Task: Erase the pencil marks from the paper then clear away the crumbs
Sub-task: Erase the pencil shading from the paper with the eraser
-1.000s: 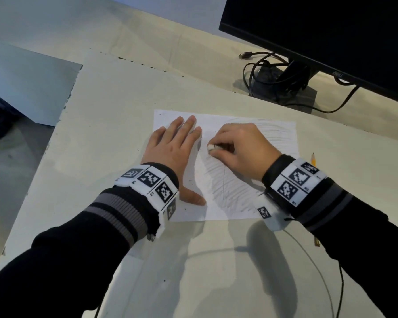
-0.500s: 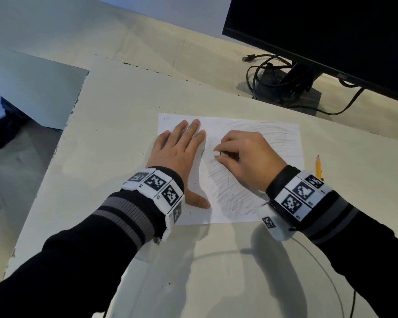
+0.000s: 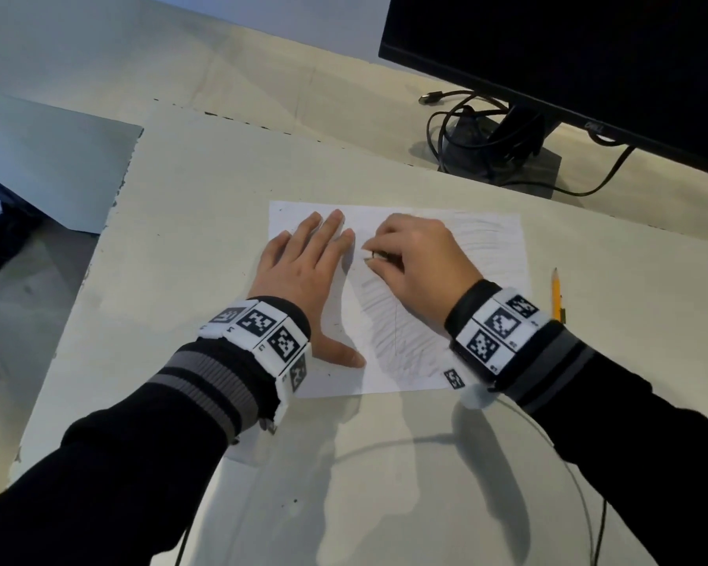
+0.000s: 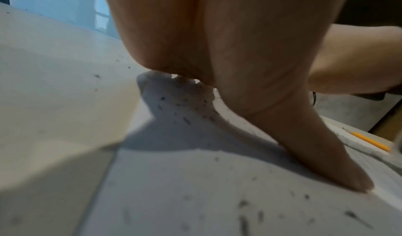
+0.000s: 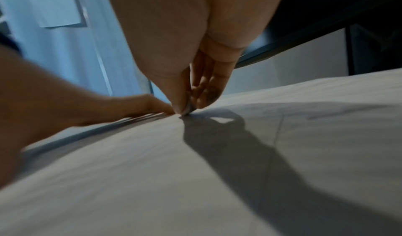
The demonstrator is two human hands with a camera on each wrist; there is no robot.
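A sheet of white paper (image 3: 487, 239) lay flat near the far edge of a pale board (image 3: 180, 239) on the desk, its right half shaded with grey pencil marks (image 3: 401, 332), its left half mostly clean. The right hand (image 3: 415, 263) pinched a small white eraser (image 5: 187, 109) between thumb and fingertips, pressing it onto the sheet's middle. The left hand (image 3: 303, 275) lay flat, fingers straight, holding down the sheet's left side. Dark crumbs (image 4: 187, 109) dotted the paper around that hand. A yellow pencil (image 3: 556, 294) lay just past the sheet's right edge; a monitor (image 3: 569, 55) stood at the desk's far right. Erasing appeared under way; the next rubbing would likely move rightward, with sweeping left to do.
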